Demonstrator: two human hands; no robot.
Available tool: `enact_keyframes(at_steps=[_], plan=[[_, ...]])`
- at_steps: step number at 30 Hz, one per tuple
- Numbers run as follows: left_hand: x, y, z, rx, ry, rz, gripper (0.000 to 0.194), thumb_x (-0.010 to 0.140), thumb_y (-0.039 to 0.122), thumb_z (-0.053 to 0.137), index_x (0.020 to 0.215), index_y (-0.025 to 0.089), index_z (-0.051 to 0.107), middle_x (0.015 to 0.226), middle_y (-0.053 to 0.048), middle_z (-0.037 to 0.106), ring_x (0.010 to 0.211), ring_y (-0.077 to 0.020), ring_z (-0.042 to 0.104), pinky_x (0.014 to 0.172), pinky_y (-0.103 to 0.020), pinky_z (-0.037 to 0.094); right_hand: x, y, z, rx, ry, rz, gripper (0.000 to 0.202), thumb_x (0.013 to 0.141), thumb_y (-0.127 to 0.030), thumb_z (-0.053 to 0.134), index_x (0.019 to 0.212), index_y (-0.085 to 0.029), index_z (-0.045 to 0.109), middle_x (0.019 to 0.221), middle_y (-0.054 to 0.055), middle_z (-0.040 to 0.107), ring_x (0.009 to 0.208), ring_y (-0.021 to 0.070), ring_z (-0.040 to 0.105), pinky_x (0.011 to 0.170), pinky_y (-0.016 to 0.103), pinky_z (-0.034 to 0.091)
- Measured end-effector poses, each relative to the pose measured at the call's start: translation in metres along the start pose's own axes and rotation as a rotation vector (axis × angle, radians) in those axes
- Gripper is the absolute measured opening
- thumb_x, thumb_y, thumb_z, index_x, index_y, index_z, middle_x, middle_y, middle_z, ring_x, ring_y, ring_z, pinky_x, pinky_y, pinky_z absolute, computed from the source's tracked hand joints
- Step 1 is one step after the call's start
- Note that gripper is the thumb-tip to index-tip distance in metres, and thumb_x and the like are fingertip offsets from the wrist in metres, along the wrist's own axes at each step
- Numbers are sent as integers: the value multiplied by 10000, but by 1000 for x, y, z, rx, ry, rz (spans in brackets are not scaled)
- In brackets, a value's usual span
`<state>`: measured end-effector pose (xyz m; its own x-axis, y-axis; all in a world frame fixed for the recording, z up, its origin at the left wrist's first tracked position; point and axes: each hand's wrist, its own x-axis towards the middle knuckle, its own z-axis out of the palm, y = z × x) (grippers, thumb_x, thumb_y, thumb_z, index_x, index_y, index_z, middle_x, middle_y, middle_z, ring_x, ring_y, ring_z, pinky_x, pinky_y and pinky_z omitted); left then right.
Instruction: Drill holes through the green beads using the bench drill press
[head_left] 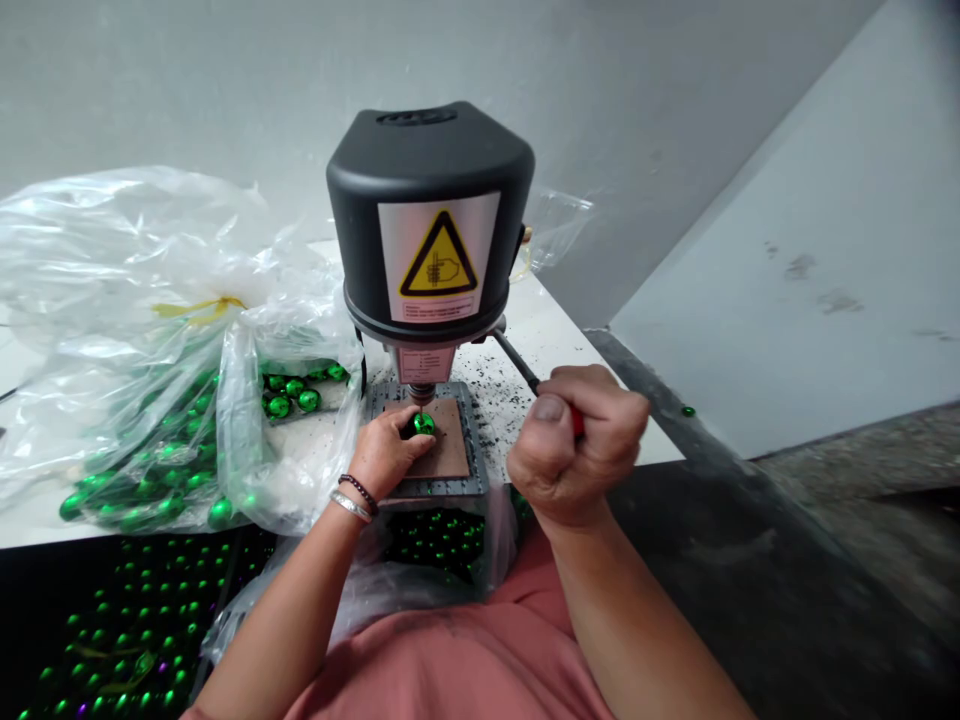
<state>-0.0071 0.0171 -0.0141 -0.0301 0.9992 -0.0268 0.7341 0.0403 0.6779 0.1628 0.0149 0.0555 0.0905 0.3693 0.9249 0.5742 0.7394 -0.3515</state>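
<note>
A black drill press (431,220) with a yellow warning triangle stands at the middle of the table. Under its bit, a shiny green ball (424,424) rests on a brown board (451,450) over the grey metal base (474,420). My left hand (386,447), with a dark bead bracelet and a silver bangle at the wrist, pinches the ball between thumb and fingers from the left. On the right, my right hand (577,435) is wrapped round the red-ended lever (516,360) of the press. The bit's tip meets or nearly meets the ball's top.
Clear plastic bags (135,290) of green balls (279,406) cover the table's left side. Dark shavings lie round the base. More green balls are below the front edge, left and centre. One loose green ball (688,411) lies at right by the wall.
</note>
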Motion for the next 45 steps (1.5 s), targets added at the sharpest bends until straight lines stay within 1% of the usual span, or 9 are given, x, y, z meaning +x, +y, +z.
enact_keyframes(at_steps=[8,14,19,22,28,31,36,41,45], plan=[[-2,2,-1,-12,1,-19,407,717,291,649,1112,194,644,1129,-82,661,1031,-221,601,928,-337,433,-17,5,6,55,56,19,191,761,-146,429,920,-250,437,735,-11,470,699,138,490,639,329,429],[-2,1,0,17,3,11,377,727,307,639,1085,189,656,1092,-87,672,1004,-224,608,904,-328,445,-29,8,7,62,20,32,98,770,-137,396,819,-215,430,699,0,462,658,128,488,594,299,418],[-3,2,2,22,56,-10,385,721,318,633,1086,197,642,1078,-75,668,996,-214,599,893,-325,442,33,-3,13,-108,193,-19,109,842,-200,407,740,-191,445,669,-18,457,615,73,437,581,230,364],[-12,6,-2,16,64,-36,335,729,321,615,1031,181,652,988,-69,679,910,-202,608,829,-314,459,82,-2,26,-61,113,153,255,874,-298,371,649,-178,366,584,-55,339,536,35,315,556,201,283],[-39,9,-26,-89,-192,173,540,711,471,647,1165,184,595,1033,-80,653,822,-178,601,737,-271,473,113,10,42,21,19,379,286,831,-358,409,628,-177,321,585,-71,304,573,17,272,605,205,235],[-29,-5,-43,-47,-4,122,477,787,451,563,1165,162,597,1036,-91,648,825,-179,592,767,-282,470,109,8,41,26,25,393,272,831,-337,397,629,-182,303,596,-71,306,583,15,284,608,211,243],[20,-54,-73,359,439,-241,435,840,304,448,1170,51,576,1183,-216,575,1156,-311,477,984,-396,356,108,6,40,34,24,385,251,831,-316,397,635,-178,321,603,-70,318,594,18,312,606,212,260],[44,-76,-74,563,356,-404,572,785,372,495,1274,80,446,1196,-243,551,1095,-391,506,886,-490,391,108,8,42,106,49,363,258,832,-324,411,639,-180,318,597,-71,320,581,22,315,595,205,267],[39,-71,-61,656,264,-345,490,793,243,456,1261,100,438,1176,-210,581,1067,-343,542,878,-462,399,107,8,43,138,55,368,262,835,-316,419,640,-183,305,594,-71,311,579,22,302,599,204,271]])
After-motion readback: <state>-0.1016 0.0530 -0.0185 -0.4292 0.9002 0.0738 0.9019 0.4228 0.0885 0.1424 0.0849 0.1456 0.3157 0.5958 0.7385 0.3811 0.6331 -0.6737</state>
